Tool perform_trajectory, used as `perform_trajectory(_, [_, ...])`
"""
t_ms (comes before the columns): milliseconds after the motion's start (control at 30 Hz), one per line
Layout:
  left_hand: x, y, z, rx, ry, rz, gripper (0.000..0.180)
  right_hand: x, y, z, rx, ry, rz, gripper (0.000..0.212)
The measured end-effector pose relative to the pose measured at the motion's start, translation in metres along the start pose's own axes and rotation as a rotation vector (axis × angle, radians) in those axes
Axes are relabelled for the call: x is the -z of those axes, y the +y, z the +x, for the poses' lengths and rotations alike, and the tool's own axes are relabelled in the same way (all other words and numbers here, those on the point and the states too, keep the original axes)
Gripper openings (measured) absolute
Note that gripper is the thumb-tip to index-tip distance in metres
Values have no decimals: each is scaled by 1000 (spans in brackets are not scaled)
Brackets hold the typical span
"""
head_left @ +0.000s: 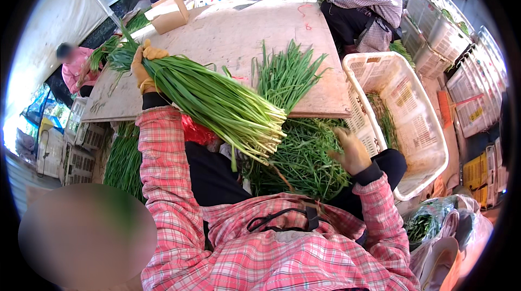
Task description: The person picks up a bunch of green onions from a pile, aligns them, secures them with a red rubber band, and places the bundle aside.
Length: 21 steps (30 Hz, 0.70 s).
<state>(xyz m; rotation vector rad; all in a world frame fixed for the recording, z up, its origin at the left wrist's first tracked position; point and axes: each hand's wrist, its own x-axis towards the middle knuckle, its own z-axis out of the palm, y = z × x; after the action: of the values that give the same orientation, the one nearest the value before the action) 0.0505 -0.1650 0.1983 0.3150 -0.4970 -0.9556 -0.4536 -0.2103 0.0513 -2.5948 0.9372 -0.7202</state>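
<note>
Pink plaid shirt [287, 258] fills the lower edge, its sleeves reaching up on both sides. The left hand [143, 71], in a tan glove, has its grip clamped around a large bunch [217, 101] of long green stalks, near the leafy end. The bunch slants across the near edge of the worktop [228, 41], its pale ends pointing down to the right; whether it touches the board cannot be told.

The right hand [351, 151] holds nothing: its grip is apart, thumb and fingers spread, just beside the loose greens [309, 155] heaped below the worktop's edge. To its right stands a white crate [418, 123] with some greens inside.

A smaller bundle [287, 77] lies on the worktop, right of the bunch. At the far left corner sits a cardboard box [168, 13]. Across the worktop, a co-worker [363, 3] in a checked top reaches toward more greens.
</note>
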Motion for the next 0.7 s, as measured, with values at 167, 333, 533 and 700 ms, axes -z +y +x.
perform_trajectory(167, [-19, -21, -10, -65, -57, 117, 23, 3, -102, 94, 45, 124, 295, 25])
perform_trajectory(333, [-24, -10, -13, -41, -33, 45, 25, -35, -77, 79, 106, 156, 195, 12])
perform_trajectory(533, [6, 19, -13, -35, -95, -32, 32, -37, 4, 4, -63, -185, -87, 28])
perform_trajectory(700, [1, -23, -13, 160, -264, -197, 31, -3, -73, 83, 259, 98, 578, 55])
